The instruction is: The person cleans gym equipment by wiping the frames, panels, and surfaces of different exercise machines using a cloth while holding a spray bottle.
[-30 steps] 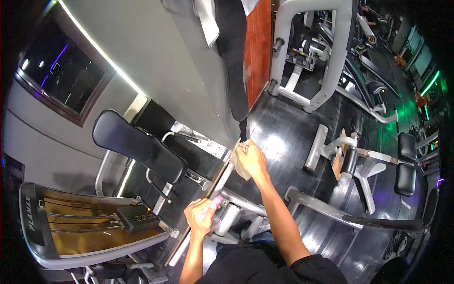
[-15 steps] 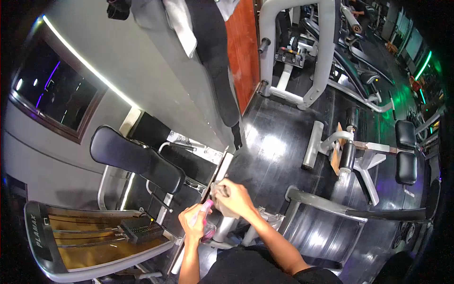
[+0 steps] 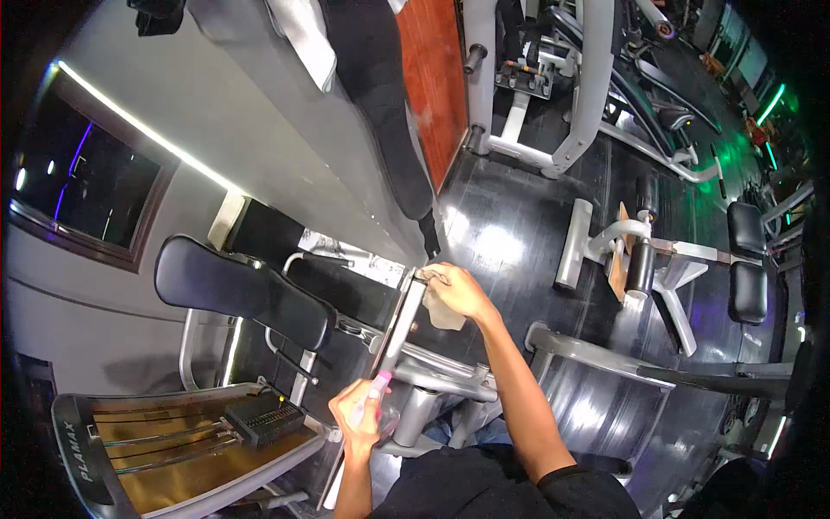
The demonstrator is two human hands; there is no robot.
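My left hand [image 3: 353, 415] is closed around a spray bottle with a pink nozzle [image 3: 381, 379]; its clear body is mostly hidden behind the fingers. The nozzle is beside the near part of a light metal frame bar [image 3: 399, 329]. At the far end of that bar, my right hand [image 3: 462, 294] grips a greyish-beige cloth [image 3: 444, 315]. Part of the cloth is bunched under the fingers against the bar, and the rest hangs down on the right side.
A padded black seat [image 3: 246, 290] and a weight-stack machine [image 3: 78, 441] stand to the left. A grey wall [image 3: 285, 156] runs beyond the bar. A leg machine with black rollers [image 3: 640, 270] is on the dark floor [image 3: 493, 233] to the right, with more gym machines behind.
My right hand has moved with the cloth from beside the spray bottle up to the bar's far end. My left hand stays near the same place with the bottle.
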